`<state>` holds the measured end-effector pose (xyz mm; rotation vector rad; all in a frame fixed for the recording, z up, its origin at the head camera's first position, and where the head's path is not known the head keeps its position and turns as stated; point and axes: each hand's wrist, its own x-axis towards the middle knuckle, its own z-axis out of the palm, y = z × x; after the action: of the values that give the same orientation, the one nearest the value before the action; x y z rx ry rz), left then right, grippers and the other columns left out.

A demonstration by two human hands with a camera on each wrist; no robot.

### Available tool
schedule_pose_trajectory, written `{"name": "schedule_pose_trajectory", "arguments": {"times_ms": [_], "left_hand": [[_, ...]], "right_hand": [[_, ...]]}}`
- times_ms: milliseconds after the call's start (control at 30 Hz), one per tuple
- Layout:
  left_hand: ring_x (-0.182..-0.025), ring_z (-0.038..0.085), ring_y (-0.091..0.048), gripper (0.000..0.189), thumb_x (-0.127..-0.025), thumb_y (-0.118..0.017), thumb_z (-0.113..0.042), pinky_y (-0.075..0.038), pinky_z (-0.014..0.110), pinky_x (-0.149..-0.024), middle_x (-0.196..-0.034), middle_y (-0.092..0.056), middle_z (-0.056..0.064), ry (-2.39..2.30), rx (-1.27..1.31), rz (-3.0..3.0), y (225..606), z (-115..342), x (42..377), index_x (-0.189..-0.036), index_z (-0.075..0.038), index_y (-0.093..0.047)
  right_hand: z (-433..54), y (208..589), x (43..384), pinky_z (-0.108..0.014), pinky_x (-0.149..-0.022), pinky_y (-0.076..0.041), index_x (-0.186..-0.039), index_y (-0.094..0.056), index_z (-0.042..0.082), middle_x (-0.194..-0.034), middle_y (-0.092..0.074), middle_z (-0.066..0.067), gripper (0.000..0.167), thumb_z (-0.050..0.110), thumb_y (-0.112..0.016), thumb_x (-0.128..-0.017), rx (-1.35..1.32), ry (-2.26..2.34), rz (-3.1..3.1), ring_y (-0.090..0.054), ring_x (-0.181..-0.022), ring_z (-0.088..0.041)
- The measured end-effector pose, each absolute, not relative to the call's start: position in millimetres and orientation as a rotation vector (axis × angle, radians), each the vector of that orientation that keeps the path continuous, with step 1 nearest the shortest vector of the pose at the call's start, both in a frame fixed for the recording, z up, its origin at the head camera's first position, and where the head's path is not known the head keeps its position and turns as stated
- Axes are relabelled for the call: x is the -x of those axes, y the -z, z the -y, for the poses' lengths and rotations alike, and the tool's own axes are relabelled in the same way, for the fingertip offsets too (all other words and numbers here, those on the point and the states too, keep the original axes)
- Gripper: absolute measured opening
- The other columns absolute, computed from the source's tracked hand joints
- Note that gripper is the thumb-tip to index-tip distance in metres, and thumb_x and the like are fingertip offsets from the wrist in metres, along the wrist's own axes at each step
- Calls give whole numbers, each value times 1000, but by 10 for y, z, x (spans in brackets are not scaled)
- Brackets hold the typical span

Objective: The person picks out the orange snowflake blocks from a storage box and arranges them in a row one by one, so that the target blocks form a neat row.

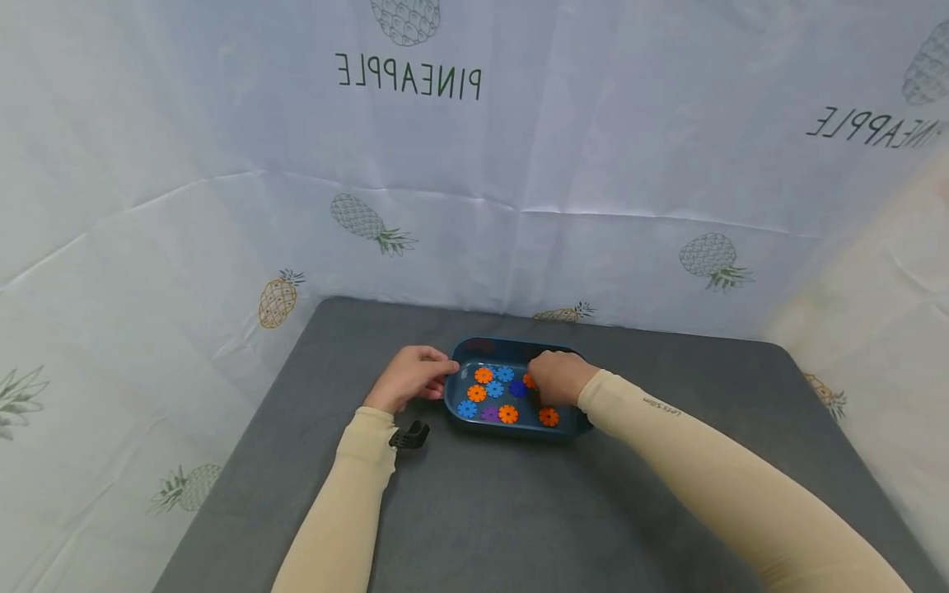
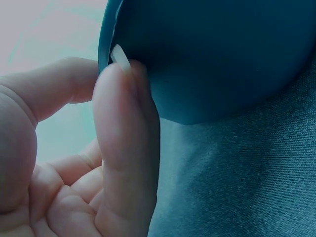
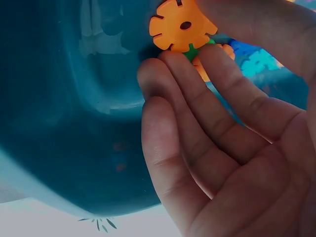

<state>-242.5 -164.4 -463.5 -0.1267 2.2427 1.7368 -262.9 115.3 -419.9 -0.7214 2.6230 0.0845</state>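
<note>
A dark blue tray [image 1: 511, 429] lies on the table with several flower-shaped snowflake discs inside, among them orange [image 1: 507, 414], light blue [image 1: 467, 408], dark blue [image 1: 517, 388] and purple [image 1: 490, 414] ones. My left hand [image 1: 415, 379] pinches the tray's left rim between thumb and finger, as the left wrist view shows with the tray wall [image 2: 212, 59]. Inside the tray's right part, my right hand [image 1: 559, 377] reaches down. In the right wrist view its thumb and fingers pinch an orange snowflake disc [image 3: 168, 27]. A green disc [image 3: 191, 53] is partly hidden behind that one.
The grey table [image 1: 474, 511] extends around the tray. A white curtain [image 1: 519, 165] printed with pineapples hangs behind and along both sides. A black band [image 1: 410, 436] is at my left wrist, and beige sleeves [image 1: 667, 436] cover both arms.
</note>
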Motion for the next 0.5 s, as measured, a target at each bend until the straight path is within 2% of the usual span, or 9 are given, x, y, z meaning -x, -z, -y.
{"name": "schedule_pose_trajectory", "arguments": {"times_ms": [200, 333, 500], "left_hand": [[-73, 19, -69, 38, -97, -83, -30, -64, 27, -67, -98, -71, 12, -1774, 100, -2181, 4695, 1691, 2477, -121, -3, -74], [-73, 19, -68, 39, -97, -83, -31, -64, 27, -68, -97, -70, 11, -1792, 81, -2147, 4726, 1710, 2493, -122, -3, -73], [-72, 18, -68, 38, -97, -83, -31, -64, 27, -68, -97, -70, 9, -1802, 69, -2142, 4759, 1732, 2498, -122, -3, -74]], "right_hand": [[-1168, 4067, 2632, -31, -62, -50, -86, -68, 14, -72, -58, 1, 17, 14, -82, -96, 711, 14, -2609, -52, -63, -16], [-1209, 3951, 2642, -34, -72, -58, -98, -75, 11, -88, -71, 0, 8, 14, -82, -95, 709, 78, -2623, -62, -73, -16], [-1294, 3835, 2635, -38, -83, -62, -113, -78, 8, -103, -75, -4, 17, 15, -78, -98, 726, 158, -2633, -67, -86, -17]]}}
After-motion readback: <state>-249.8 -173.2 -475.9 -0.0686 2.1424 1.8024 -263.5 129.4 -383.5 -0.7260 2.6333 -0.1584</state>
